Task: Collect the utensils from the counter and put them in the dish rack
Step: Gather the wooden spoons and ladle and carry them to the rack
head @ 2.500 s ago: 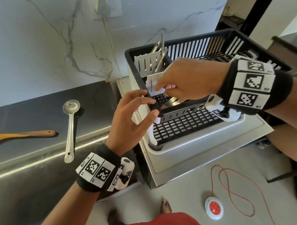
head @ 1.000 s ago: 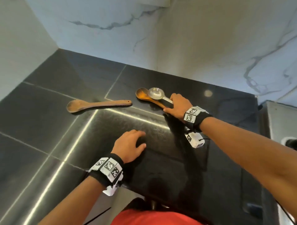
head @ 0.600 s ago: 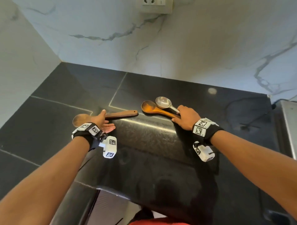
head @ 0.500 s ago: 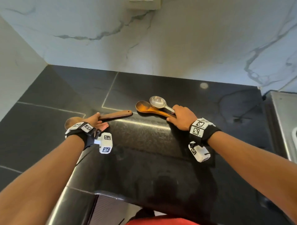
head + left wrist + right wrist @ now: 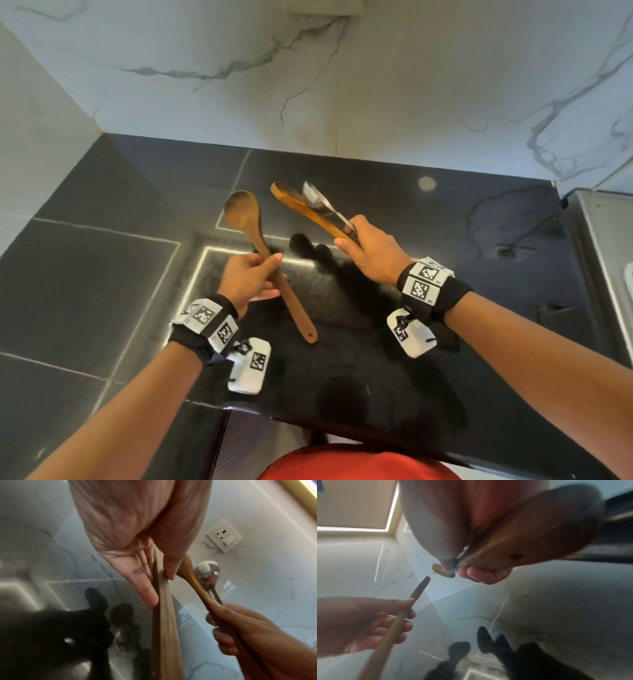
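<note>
Above the black counter (image 5: 102,274), my left hand (image 5: 265,275) pinches the handle of a dark wooden spoon (image 5: 244,212), its bowl pointing toward the wall. In the left wrist view the thumb and fingers clamp that handle (image 5: 163,615). My right hand (image 5: 349,236) grips a lighter wooden spoon (image 5: 291,200) and a metal spoon (image 5: 313,202) together by their handles. Both show in the left wrist view as the wooden spoon (image 5: 188,572) and the metal spoon (image 5: 207,572). The dish rack is out of view.
A marble wall (image 5: 342,85) backs the counter, with a socket (image 5: 223,535) on it. A steel surface (image 5: 606,246) begins at the right edge. The counter's front edge (image 5: 342,425) runs just ahead of my red shirt.
Both hands have lifted their spoons off the counter. The dark wooden spoon has swung from lying sideways to pointing its bowl at the wall, and my left hand now holds it.
</note>
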A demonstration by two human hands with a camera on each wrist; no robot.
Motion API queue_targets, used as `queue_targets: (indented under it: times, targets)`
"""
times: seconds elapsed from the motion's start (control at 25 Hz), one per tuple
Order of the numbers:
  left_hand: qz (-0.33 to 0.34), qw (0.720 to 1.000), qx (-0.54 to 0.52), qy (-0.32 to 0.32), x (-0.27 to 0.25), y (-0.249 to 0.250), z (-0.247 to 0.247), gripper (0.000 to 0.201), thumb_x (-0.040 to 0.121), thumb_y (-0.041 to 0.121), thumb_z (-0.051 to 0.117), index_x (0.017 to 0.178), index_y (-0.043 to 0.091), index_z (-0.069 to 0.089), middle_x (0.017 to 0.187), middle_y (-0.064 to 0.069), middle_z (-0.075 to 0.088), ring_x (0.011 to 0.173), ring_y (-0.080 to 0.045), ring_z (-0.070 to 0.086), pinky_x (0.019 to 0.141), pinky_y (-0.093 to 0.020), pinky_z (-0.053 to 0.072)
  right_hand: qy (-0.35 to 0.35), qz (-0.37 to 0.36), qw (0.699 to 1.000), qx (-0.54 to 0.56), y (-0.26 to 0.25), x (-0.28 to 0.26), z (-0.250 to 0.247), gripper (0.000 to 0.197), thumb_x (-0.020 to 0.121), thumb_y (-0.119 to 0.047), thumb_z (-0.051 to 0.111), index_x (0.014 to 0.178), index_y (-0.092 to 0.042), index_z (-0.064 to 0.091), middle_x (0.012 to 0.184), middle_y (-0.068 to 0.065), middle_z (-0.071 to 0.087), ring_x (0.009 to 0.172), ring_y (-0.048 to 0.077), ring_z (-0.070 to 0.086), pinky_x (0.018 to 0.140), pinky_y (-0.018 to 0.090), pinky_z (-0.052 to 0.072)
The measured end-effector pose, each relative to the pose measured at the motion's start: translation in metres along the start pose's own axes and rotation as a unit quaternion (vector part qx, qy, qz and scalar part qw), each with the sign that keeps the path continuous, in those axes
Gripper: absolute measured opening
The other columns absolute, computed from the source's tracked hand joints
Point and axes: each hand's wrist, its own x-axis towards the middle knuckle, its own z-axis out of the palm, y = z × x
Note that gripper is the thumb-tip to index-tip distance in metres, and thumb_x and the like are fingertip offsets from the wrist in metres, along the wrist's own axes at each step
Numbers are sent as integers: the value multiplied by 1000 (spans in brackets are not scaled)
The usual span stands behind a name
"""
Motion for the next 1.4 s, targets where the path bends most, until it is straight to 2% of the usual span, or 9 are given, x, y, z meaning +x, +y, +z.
queue_targets:
  times: [0.2,0.32,0.44,0.64,0.88,1.0,1.12,1.24,1.4]
  targets:
    - [-13,987,-140,-73,-31,0,20,26,96,25,62,109,3,67,103,-19,75,92,-29,75,77,-36,62,32,-30,992,116,-44,-22,32,24,91,-36,66,104,-21,52,82,-5,58,70,10,54,65,29,47]
    - [-23,971,-219,-96,-39,1,22,31,95,23,63,114,-2,65,106,-21,75,96,-28,75,75,-32,62,22,-36,994,101,-48,-35,42,37,81,-31,73,108,-24,49,85,-5,59,75,15,60,69,33,54]
    - [-18,962,-247,-117,-44,-1,19,33,95,20,63,116,-5,63,109,-24,74,98,-29,75,73,-31,62,7,-41,994,98,-47,-46,41,55,77,-34,80,117,-29,43,90,-6,63,80,12,65,71,27,56]
    - [-4,957,-264,-120,-49,-2,22,31,93,16,65,117,-4,64,102,-18,76,91,-25,76,69,-28,62,6,-40,995,87,-45,-59,33,77,71,-37,83,129,-32,34,100,3,61,88,18,65,77,41,60]
    - [9,955,-240,-176,-63,-5,46,31,93,17,66,118,0,67,112,-18,75,101,-24,74,82,-29,60,67,-60,996,-28,-48,-92,20,64,78,-32,70,132,-27,37,97,-3,65,81,16,66,74,39,60]
    - [30,950,-247,-191,-76,-1,62,28,92,15,66,117,2,68,108,-15,76,98,-21,75,78,-26,60,103,-77,987,-95,-49,-109,5,54,84,-30,64,132,-23,40,92,-3,62,76,15,61,72,39,58]
    - [50,944,-267,-186,-98,4,86,24,91,10,66,114,1,70,103,-15,76,89,-17,76,73,-24,59,120,-81,980,-136,-41,-132,-15,53,87,-31,58,136,-22,39,104,-1,62,85,18,60,76,43,56]
    - [79,940,-265,-197,-130,10,119,19,91,9,65,108,6,73,103,-13,77,91,-17,76,74,-24,59,134,-94,971,-172,-26,-163,-42,55,90,-33,55,140,-22,35,108,1,60,84,22,62,74,46,56]
    - [128,939,-259,-187,-185,13,175,18,89,13,66,104,12,75,100,-7,78,88,-14,73,74,-21,59,127,-125,967,-180,-1,-214,-94,56,93,-32,55,143,-22,31,109,3,59,81,22,62,72,41,56]
